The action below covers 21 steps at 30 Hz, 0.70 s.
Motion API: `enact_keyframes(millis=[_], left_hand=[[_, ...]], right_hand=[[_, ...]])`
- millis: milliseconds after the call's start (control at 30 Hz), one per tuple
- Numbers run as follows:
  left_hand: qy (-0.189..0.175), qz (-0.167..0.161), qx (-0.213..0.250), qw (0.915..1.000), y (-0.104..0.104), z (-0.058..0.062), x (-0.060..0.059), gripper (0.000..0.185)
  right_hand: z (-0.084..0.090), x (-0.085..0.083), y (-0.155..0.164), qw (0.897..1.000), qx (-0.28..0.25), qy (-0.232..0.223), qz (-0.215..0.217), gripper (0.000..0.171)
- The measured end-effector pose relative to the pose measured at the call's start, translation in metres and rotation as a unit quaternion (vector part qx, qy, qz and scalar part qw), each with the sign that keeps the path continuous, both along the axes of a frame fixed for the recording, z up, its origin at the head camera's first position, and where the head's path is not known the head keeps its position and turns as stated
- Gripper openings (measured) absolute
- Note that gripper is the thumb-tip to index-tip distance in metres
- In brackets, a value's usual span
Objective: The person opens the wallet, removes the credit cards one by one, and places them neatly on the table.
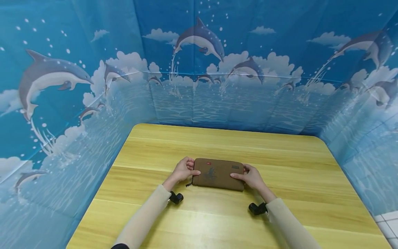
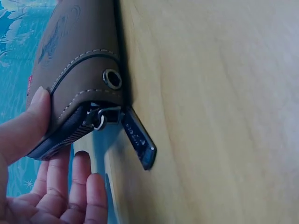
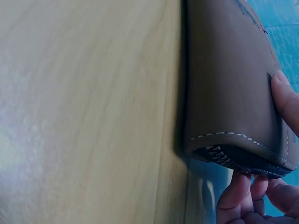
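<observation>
A brown zip wallet lies flat in the middle of the wooden table, with a small red tag and a dark printed figure on top. My left hand grips its left end, thumb on the top face and fingers curled round the far side. My right hand grips the right end the same way. In the left wrist view the wallet shows its zip pull hanging from the corner, with my thumb on top. The right wrist view shows the wallet's closed zip edge and my thumb.
Blue dolphin-print sheets wall the table in on the left, back and right. The tabletop holds only the wallet and my forearms. A black camera sits on each wrist.
</observation>
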<state>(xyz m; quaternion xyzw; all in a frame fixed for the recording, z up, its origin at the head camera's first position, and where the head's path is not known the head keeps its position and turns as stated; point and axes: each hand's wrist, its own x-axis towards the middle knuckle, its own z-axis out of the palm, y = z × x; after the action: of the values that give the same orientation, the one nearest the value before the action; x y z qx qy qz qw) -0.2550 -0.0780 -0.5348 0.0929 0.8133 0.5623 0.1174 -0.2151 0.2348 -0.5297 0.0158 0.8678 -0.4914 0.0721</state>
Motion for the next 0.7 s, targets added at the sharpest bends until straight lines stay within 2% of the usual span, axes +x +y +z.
enact_keyframes(millis=[67, 133, 267, 467, 700], left_hand=[[0.006, 0.003, 0.007, 0.9999, 0.0005, 0.0003, 0.0002, 0.05], [0.012, 0.007, 0.011, 0.9998, 0.0009, 0.0007, 0.0005, 0.05], [0.011, 0.016, 0.016, 0.9997, 0.0018, 0.0015, 0.0, 0.051], [0.005, 0.02, 0.035, 0.9992, 0.0016, 0.0026, -0.0011, 0.052], [0.016, 0.023, 0.059, 0.9979, -0.0002, 0.0013, -0.0007, 0.052]], right_hand=[[0.001, 0.0004, -0.0004, 1.0, -0.005, -0.001, 0.0, 0.055], [0.0017, 0.0006, -0.0009, 1.0, -0.009, -0.002, -0.005, 0.052], [0.0032, 0.0007, -0.002, 1.0, -0.014, -0.006, -0.005, 0.059], [0.0051, 0.0001, -0.0029, 0.997, -0.075, -0.021, 0.001, 0.07], [0.0037, -0.0004, -0.0052, 0.994, -0.108, -0.02, 0.006, 0.064]])
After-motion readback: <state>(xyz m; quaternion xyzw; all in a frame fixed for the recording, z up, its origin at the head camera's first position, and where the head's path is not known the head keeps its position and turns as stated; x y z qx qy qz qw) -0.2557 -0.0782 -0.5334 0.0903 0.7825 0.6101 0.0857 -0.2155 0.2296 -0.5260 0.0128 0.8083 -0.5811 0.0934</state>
